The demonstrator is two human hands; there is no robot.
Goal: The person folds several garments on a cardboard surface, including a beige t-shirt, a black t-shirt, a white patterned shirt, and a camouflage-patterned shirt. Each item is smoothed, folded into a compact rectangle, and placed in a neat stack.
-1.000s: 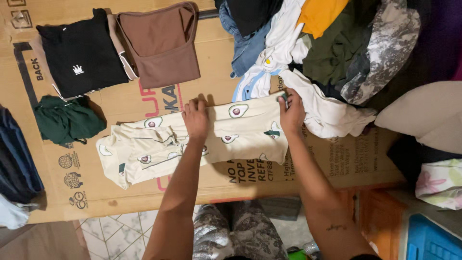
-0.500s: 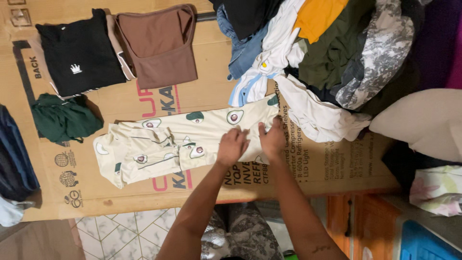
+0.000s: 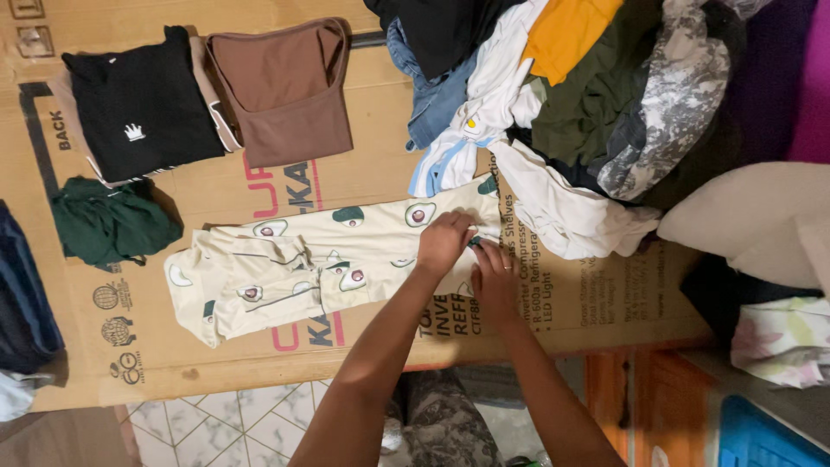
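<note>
Head view: a cream garment printed with avocados is seen spread flat on a sheet of cardboard laid on the floor.
Garment position: it lies across the middle of the cardboard, its right end beside the clothes pile.
Left hand: laid on the garment's right end, fingers curled and pinching the cloth edge.
Right hand: pressed on the same end just beside the left hand, fingertips closed on the fabric.
Both hands: nearly touching each other.
Clothes pile: heaped at the upper right, with white, orange, dark green and camouflage pieces; a white piece overlaps the garment's end.
Brown top: folded at the cardboard's upper edge.
Black shirt: folded, just beside the brown top.
Green cloth: bunched at the left, near the garment.
Tiled floor: visible below the cardboard.
</note>
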